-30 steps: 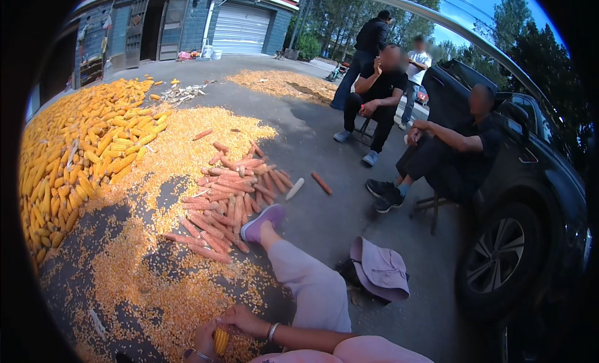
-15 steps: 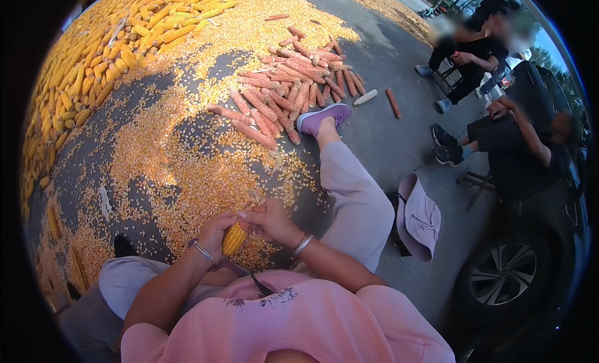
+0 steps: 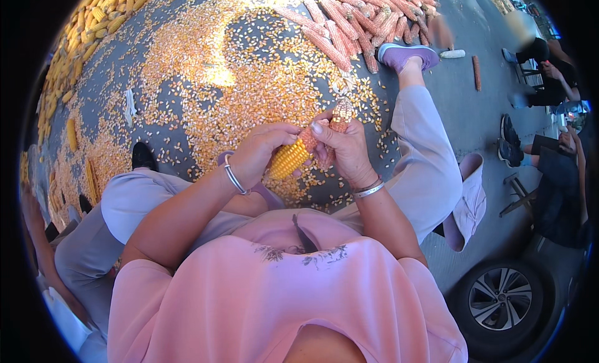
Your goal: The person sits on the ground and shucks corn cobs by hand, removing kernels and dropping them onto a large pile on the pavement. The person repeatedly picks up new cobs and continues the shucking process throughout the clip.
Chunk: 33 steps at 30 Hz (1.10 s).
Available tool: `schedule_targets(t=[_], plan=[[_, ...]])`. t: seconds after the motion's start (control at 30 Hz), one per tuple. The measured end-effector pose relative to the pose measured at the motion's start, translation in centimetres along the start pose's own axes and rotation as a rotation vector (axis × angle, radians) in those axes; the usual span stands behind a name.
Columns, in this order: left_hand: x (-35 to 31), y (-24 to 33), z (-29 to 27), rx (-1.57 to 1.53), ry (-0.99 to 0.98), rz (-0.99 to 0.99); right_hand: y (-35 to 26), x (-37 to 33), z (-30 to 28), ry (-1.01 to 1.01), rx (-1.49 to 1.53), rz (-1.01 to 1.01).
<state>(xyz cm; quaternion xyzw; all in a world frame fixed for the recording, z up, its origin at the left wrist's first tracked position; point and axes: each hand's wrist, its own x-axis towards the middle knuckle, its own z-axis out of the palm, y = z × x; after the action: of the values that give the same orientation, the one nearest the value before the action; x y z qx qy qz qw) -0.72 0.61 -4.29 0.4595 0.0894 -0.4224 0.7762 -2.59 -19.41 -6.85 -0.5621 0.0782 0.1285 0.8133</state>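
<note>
Head view: your left hand [image 3: 265,147] wraps a yellow corn ear [image 3: 290,161], thumb laid along its upper side, the other fingers curled behind with tips just showing below. Your right hand [image 3: 353,148] closes round a reddish cob [image 3: 340,113], fingers bent and thumb pressed in where cob and ear meet; the thumb partly hides that contact, so you can't tell exactly how the two touch. The ear sits tilted between your hands, above the loose kernels [image 3: 262,101] on the ground, its end nearest your right thumb bare and pink, the rest full of grain.

Watch that left grip: if it slackens, the ear could twist or slide out under sideways pressure. Your right thumb lies so near the contact that a slip might scrape or pinch it. Pressing hard could snap the cob, and a sudden release could fling kernels onto your grey trousers [image 3: 426,144]. Your purple shoe [image 3: 409,56] rests right beside the heap of bare cobs [image 3: 368,19]; a shift of that foot may knock some into the kernels.
</note>
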Motion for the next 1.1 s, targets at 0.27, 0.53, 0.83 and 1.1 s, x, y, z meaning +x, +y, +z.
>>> schedule_targets(t=[0.27, 0.53, 0.83, 1.1], plan=[[0.0, 0.1, -0.2, 0.058, 0.019, 0.021, -1.1, 0.0, 0.3, -0.001, 0.026, -0.032], [-0.1, -0.7, 0.0, 0.148, 0.063, 0.100, -1.5, -0.6, 0.7, -0.032, -0.038, -0.023], [0.4, -2.3, 0.1, 0.538, 0.111, 0.399, -0.7, -0.7, 1.2, 0.022, -0.051, 0.004], [0.9, -3.0, -0.8, 0.687, 0.103, 0.483, 0.4, -0.4, 1.3, 0.047, -0.015, 0.011]])
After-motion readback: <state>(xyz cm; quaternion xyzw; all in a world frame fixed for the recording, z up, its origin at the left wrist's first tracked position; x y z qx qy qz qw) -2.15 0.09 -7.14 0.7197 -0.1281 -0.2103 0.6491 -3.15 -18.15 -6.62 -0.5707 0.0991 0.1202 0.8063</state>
